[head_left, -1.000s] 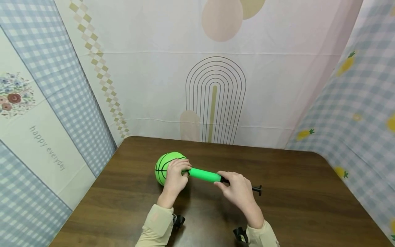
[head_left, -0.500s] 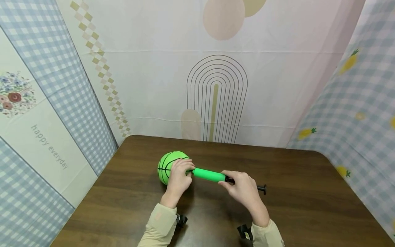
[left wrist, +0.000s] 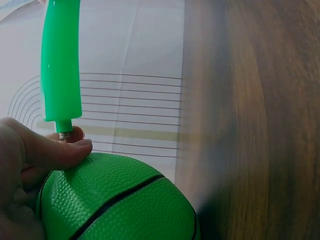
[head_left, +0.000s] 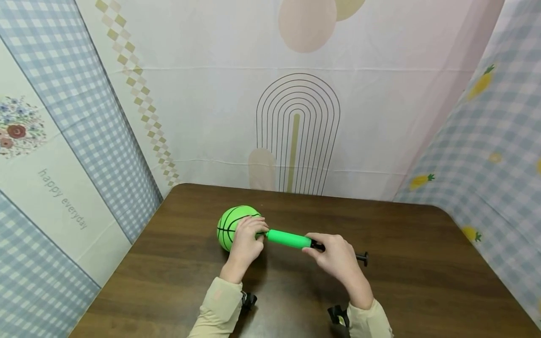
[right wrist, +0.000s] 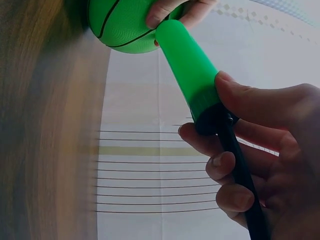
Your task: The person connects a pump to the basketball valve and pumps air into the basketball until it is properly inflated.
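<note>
A green ball with black basketball lines [head_left: 228,227] sits on the brown table. Against it lies my left hand [head_left: 247,239], its thumb and a finger pinching around the metal needle [left wrist: 64,135] where pump meets ball; the needle's tip is hidden. From there a green hand pump [head_left: 289,238] runs right, slightly above the tabletop. My right hand [head_left: 336,256] holds it by the black collar end [right wrist: 212,119], thumb on the green barrel and fingers curled round the black rod [right wrist: 240,172]. The rod's black end handle [head_left: 365,259] sticks out beyond this hand.
The wooden table [head_left: 422,272] has rounded far corners. A white printed cloth [head_left: 211,117] hangs behind it, and checked cloths [head_left: 448,155] hang at both sides. Black wrist-camera mounts [head_left: 248,300] sit at the sleeve cuffs.
Both hands, pump and ball appear slightly further right in the head view, which itself has shifted a little. The holds look the same, and the rod sticks out about as far.
</note>
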`<state>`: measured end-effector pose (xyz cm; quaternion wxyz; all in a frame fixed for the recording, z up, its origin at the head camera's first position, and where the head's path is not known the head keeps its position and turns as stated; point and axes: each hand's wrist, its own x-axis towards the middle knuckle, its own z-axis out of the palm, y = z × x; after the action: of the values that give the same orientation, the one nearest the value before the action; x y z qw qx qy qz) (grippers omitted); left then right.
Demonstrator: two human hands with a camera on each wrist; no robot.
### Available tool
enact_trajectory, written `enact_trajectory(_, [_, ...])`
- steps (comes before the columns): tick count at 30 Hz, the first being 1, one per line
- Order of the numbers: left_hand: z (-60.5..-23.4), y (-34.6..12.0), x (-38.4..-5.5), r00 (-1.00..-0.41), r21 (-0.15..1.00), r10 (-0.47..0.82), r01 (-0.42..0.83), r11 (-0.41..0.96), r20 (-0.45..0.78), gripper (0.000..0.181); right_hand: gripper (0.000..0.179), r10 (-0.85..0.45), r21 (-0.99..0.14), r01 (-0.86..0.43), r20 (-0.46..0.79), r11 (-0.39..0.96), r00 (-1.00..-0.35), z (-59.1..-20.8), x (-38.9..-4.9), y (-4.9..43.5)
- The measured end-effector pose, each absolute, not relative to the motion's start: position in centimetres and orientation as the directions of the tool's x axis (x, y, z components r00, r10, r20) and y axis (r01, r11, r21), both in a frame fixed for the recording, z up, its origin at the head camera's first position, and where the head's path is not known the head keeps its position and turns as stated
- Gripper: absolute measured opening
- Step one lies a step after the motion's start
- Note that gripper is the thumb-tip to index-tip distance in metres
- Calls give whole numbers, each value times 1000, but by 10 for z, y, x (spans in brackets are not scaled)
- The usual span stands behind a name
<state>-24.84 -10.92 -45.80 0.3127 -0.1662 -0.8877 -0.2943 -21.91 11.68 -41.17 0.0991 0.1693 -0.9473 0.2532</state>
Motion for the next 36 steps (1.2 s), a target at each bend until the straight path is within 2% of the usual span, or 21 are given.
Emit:
enact_trajectory(7, [-457, -110, -248, -756, 415, 123, 479, 773, 642, 24, 22, -278, -434, -382, 285, 816, -917, -411, -218, 117])
enact_trajectory(10, [-456, -110, -247, -776, 393, 161, 472, 789, 609, 24, 22, -289, -413, -396, 299, 820, -909, -412, -217, 117])
enact_trajectory(14, [-453, -110, -244, -818, 375, 235, 471, 799, 525, 34, 21, -309, -398, -414, 303, 818, -902, -412, -218, 119])
enact_trajectory(17, [-452, -112, -244, -829, 378, 245, 466, 800, 504, 39, 24, -334, -393, -431, 292, 812, -896, -412, -219, 122])
enact_trajectory(23, [-456, -116, -246, -795, 373, 173, 450, 811, 581, 41, 6, -331, -396, -446, 326, 803, -885, -410, -221, 138])
enact_trajectory(25, [-458, -116, -246, -787, 375, 182, 466, 802, 589, 41, 5, -356, -361, -473, 346, 804, -868, -407, -221, 144])
enact_trajectory(28, [-459, -117, -247, -783, 381, 194, 484, 788, 592, 40, 4, -418, -246, -535, 399, 808, -816, -402, -219, 154])
enact_trajectory(31, [-458, -119, -248, -777, 395, 167, 477, 785, 607, 40, 2, -413, -191, -543, 462, 818, -785, -397, -216, 165])
enact_trajectory(36, [-457, -120, -247, -772, 413, 151, 482, 773, 617, 39, 8, -323, -257, -526, 552, 811, -769, -401, -219, 170])
